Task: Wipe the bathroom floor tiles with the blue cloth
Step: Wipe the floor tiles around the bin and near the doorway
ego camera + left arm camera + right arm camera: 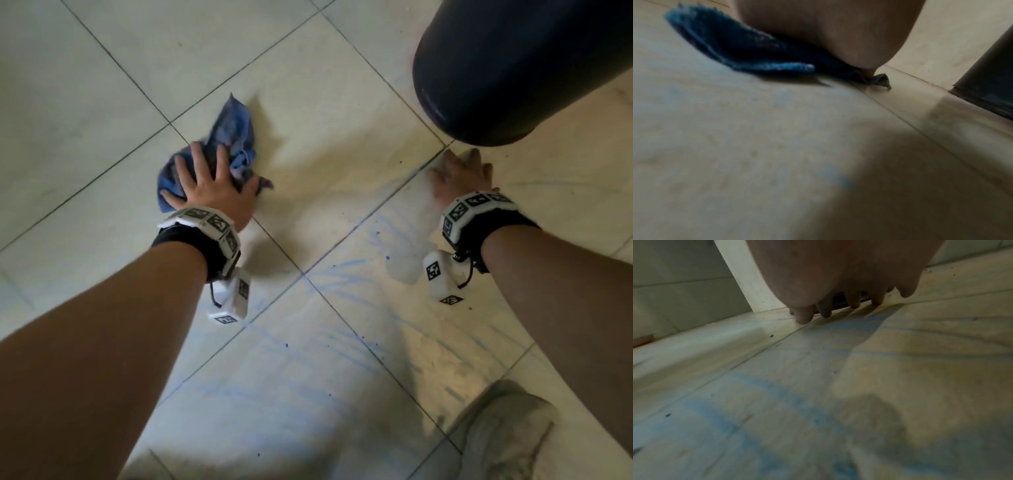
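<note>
Left hand (pixel 209 186) presses flat on the blue cloth (pixel 233 137), right hand (pixel 459 178) splayed empty on floor tiles (pixel 85 85); bunched cloth risks smearing blue streaks (pixel 346 274)

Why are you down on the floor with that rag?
A person is wiping the bathroom floor tiles. The left hand presses a crumpled blue cloth flat onto the tiles with spread fingers. The right hand lies open on the floor, close to a dark round bin, and holds nothing. Pale blue streaks and small dark specks show on the tiles nearer the person, and a white shoe is at the lower right.
</note>
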`<state>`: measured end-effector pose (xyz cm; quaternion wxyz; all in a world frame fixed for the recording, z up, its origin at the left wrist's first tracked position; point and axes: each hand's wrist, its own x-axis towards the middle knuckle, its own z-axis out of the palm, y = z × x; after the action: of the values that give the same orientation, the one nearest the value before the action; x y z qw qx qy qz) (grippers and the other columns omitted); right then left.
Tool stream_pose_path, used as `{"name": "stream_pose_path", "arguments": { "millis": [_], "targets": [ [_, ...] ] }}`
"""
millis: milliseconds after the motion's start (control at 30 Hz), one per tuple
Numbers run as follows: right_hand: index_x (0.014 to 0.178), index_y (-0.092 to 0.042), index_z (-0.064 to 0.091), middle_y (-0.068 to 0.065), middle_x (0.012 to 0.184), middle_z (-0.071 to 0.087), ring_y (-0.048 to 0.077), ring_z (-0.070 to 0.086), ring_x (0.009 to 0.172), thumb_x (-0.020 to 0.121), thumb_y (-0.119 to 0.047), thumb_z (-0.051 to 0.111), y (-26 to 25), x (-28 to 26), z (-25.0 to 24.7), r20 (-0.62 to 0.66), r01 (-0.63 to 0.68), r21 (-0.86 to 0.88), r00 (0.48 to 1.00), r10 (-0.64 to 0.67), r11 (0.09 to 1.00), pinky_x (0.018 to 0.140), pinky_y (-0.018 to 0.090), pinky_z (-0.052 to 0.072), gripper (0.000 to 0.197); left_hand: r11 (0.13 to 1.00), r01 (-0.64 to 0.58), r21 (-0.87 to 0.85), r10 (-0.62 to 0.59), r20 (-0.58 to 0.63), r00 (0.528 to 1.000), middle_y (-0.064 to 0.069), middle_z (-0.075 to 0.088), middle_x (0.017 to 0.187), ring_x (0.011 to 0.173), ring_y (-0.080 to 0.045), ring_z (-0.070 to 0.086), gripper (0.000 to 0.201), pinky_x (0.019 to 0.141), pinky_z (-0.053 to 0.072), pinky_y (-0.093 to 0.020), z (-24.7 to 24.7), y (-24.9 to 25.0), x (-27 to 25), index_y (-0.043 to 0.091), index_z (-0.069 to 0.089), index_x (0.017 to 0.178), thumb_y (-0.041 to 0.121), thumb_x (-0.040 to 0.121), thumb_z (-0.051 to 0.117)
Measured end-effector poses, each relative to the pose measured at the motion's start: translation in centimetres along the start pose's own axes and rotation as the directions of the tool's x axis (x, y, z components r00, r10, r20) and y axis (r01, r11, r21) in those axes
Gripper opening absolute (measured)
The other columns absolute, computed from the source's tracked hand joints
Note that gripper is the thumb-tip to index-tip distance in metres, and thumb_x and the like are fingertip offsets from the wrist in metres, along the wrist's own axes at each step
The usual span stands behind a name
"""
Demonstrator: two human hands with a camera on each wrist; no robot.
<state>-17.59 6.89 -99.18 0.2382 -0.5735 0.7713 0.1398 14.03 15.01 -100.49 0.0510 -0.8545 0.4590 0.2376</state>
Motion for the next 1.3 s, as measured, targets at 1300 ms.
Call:
{"name": "stream_pose_path", "arguments": {
  "millis": [1300],
  "targets": [
    [0.154,-0.029,0.022,0.012,0.163,0.004,0.038,0.005,0.147,0.098,-0.055,0.036,0.0,0.4,1.0,-0.046,-0.011,-0.006,0.999,0.010,1.000,0.117,0.059,0.011,0.064,0.792,-0.598,0.123,0.569,0.206,0.796,-0.006,-0.015,0.166,0.150,-0.039,-0.016,0.075,0.112,-0.007,-0.069,6.2,11.8,-8.7,0.031,0.005,0.159,0.058,0.098,0.039]
  ]
}}
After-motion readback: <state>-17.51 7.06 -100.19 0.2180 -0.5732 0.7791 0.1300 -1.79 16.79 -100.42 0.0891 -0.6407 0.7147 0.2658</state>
